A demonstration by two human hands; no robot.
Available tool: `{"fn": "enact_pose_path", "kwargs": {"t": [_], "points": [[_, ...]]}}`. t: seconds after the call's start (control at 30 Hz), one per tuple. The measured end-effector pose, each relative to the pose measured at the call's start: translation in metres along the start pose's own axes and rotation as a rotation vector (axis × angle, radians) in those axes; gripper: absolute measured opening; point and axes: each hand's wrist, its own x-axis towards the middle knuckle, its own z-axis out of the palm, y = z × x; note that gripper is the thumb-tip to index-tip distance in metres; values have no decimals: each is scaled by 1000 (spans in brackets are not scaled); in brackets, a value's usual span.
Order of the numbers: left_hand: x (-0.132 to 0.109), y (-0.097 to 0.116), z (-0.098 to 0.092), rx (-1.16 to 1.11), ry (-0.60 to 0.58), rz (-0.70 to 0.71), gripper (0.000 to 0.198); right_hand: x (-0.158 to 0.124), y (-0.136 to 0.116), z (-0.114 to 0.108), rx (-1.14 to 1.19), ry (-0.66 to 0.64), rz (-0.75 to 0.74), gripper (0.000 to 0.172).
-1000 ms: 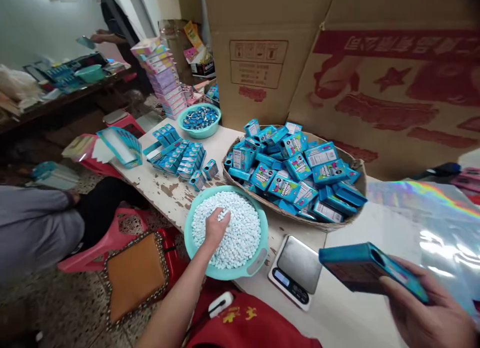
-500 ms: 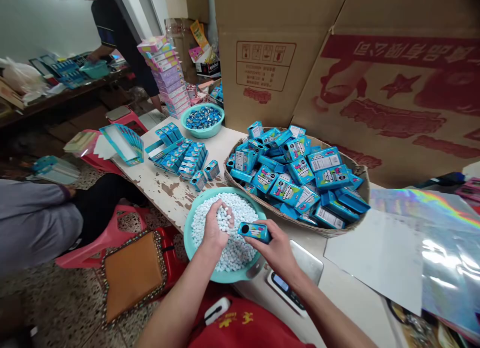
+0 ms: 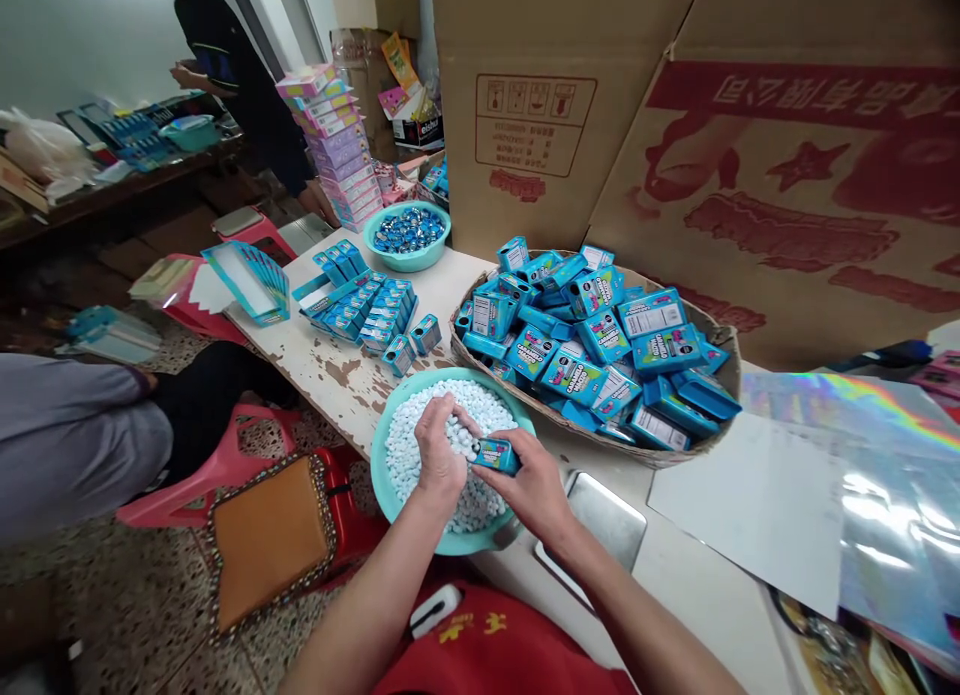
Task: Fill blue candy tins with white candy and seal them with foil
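Over a turquoise basin (image 3: 381, 455) full of small white candies (image 3: 409, 415), my left hand (image 3: 439, 450) is cupped around a handful of them. My right hand (image 3: 536, 480) grips a small blue candy box (image 3: 498, 455) between thumb and fingers, lying on its side. The box's round-holed end points left and meets the candies at my left palm. Whether any pass through the hole is hidden. Right of the basin, a digital scale (image 3: 611, 520) is partly covered by my right forearm. Behind it, a cardboard tray (image 3: 697, 463) is heaped with similar blue boxes (image 3: 577, 375).
Standing blue boxes (image 3: 375, 310) fill a display carton left of the tray. A second basin (image 3: 409, 263) holds shiny blue wrapped pieces. Stacked pink and purple boxes (image 3: 341, 155) rise behind. A big carton (image 3: 555, 35) walls the back. Co-workers (image 3: 232, 75) are at the left.
My hands have come together: the box has moved left and its holed end now meets the candies in my left hand. At the back, a co-worker's hand has lifted from the far basin.
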Motion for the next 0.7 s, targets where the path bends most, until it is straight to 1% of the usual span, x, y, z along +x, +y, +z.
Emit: {"fn": "enact_pose_path", "kwargs": {"t": [0.1, 0.17, 0.3, 0.37, 0.53, 0.7], "points": [[1, -2, -1, 12, -55, 25, 29, 1, -1, 2, -4, 10, -2, 32], [2, -3, 0, 36, -39, 36, 33, 0, -2, 4, -8, 15, -26, 32], [5, -2, 5, -6, -3, -12, 37, -1, -4, 5, -7, 32, -21, 32], [5, 0, 7, -16, -12, -18, 35, -1, -4, 4, -11, 37, -6, 31], [4, 1, 7, 18, -24, 31, 29, 1, -6, 2, 3, 30, 8, 32], [1, 7, 7, 43, -21, -2, 27, 3, -9, 0, 42, 49, 8, 32]]}}
